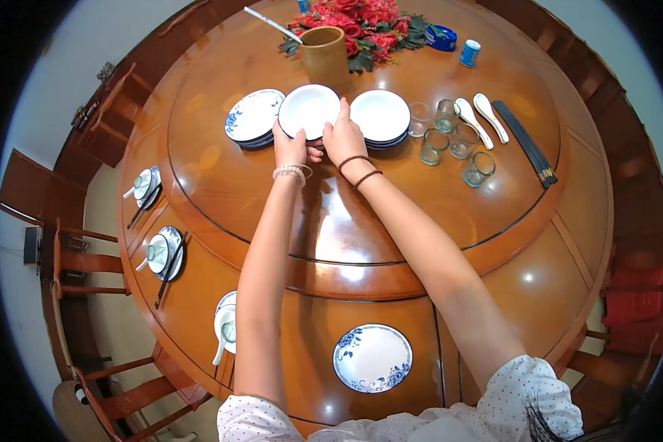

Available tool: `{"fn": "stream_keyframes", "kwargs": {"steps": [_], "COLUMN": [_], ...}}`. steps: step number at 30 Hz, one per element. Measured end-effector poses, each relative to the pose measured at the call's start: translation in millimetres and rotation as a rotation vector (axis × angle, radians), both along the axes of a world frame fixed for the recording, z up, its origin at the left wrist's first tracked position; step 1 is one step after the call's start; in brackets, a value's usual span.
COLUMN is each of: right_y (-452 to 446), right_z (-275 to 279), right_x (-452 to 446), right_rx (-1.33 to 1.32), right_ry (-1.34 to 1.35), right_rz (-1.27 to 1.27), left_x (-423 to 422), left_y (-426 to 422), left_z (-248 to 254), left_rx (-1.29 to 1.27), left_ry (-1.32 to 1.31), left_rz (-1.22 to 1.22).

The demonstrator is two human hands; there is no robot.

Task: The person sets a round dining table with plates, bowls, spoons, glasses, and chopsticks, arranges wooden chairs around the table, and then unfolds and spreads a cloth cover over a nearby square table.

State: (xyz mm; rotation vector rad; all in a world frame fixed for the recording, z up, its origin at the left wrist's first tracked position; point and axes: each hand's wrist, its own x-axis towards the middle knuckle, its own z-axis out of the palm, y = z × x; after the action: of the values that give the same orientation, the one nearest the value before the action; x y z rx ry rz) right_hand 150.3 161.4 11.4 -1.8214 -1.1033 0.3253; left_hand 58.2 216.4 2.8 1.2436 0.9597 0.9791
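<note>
Both my hands hold a white bowl (pixel 310 113) above the turntable, between two stacks. My left hand (pixel 292 149) grips its lower left rim, thumb on top. My right hand (pixel 343 138) closes on its lower right side. To the left sits a stack of blue-flowered plates (pixel 255 116); to the right, a stack of white bowls (pixel 380 116). Close in front of me on the table lies a single blue-flowered plate (pixel 373 358). Whether anything lies directly under the held bowl is hidden by my hands.
Several glasses (pixel 479 169), two white spoons (pixel 490 118) and black chopsticks (pixel 524 142) lie to the right. Behind stand a brown pot (pixel 324 57) and red flowers (pixel 376 22). Place settings (pixel 160 253) line the left edge, with wooden chairs (pixel 92 261) beyond.
</note>
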Motion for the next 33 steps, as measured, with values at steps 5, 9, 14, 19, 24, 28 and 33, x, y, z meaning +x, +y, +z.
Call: {"fn": "stream_keyframes", "kwargs": {"steps": [5, 9, 14, 19, 24, 28, 33], "right_y": [9, 15, 19, 20, 18, -1, -162], "right_z": [-7, -18, -32, -40, -39, -43, -34], "right_x": [-9, -15, -15, -17, -17, -19, -59], "right_rx": [-0.089, -0.095, -0.055, -0.035, -0.08, -0.052, 0.077], "right_ry": [-0.029, -0.029, 0.009, -0.002, -0.029, -0.048, 0.057], "right_rz": [-0.041, -0.084, -0.154, -0.2, -0.19, -0.05, 0.297], "left_x": [-10, -12, -12, -14, -17, -21, -77], "left_y": [19, 26, 30, 35, 30, 11, -122], "left_z": [-11, -17, -11, -12, -12, -10, -9], "left_rx": [-0.054, -0.109, -0.138, -0.087, -0.059, -0.048, 0.249], "left_ry": [0.075, 0.075, 0.143, 0.298, 0.335, 0.334, 0.173], "left_rz": [-0.061, -0.052, -0.134, -0.209, -0.255, -0.101, -0.011]}}
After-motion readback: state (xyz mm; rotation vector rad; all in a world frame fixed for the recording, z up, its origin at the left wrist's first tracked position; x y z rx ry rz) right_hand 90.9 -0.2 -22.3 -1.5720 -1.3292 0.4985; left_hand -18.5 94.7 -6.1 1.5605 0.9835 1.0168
